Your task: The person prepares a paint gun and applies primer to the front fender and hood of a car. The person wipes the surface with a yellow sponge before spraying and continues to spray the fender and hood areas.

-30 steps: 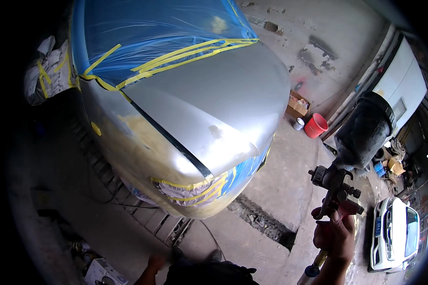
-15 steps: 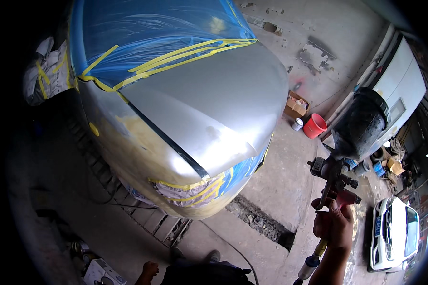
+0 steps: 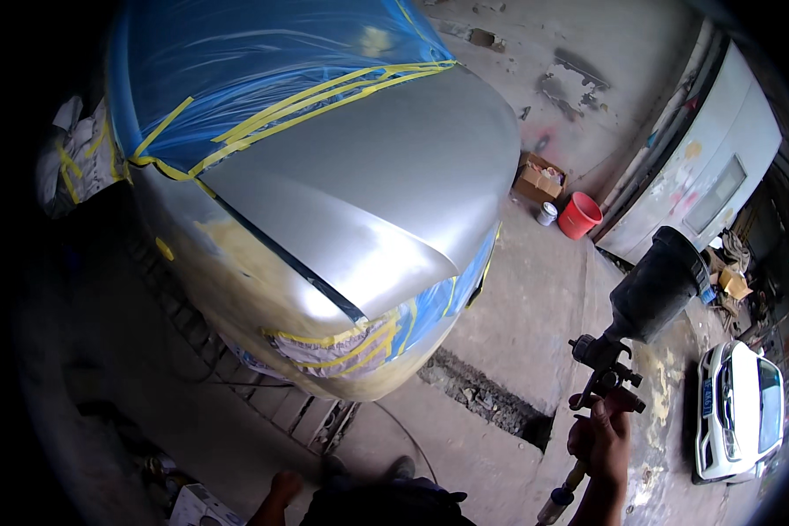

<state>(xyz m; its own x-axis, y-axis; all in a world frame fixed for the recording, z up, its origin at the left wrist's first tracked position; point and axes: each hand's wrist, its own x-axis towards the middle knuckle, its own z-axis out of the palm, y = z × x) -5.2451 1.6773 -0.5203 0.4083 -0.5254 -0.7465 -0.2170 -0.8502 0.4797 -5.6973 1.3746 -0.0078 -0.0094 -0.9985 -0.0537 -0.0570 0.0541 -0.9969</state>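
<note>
My right hand [image 3: 603, 443] is closed around the handle of a spray gun [image 3: 607, 368], held up to the right of the car's front. A large black paint cup [image 3: 660, 285] sits tilted on top of the gun, and a hose fitting [image 3: 557, 504] hangs below the handle. My left hand [image 3: 285, 485] is low beside my body, its fingers curled, with nothing visible in it. Before me stands a car with a silver hood [image 3: 342, 193] and a fender patched in dull yellow [image 3: 237, 245]. Blue film [image 3: 263, 70] with yellow tape covers the windshield; taped paper [image 3: 324, 351] covers the headlight.
A floor grate [image 3: 298, 421] and a rubble-filled trench [image 3: 482, 394] lie near the bumper. A hose [image 3: 412, 438] runs along the floor near my feet. By the wall are a cardboard box [image 3: 539, 178], a small can [image 3: 546, 214] and a red bucket [image 3: 579, 216]. A white car [image 3: 741, 412] stands at right.
The spray gun and my right hand have moved lower in view, slightly left. My left hand is a little higher. The car has shifted slightly left in view.
</note>
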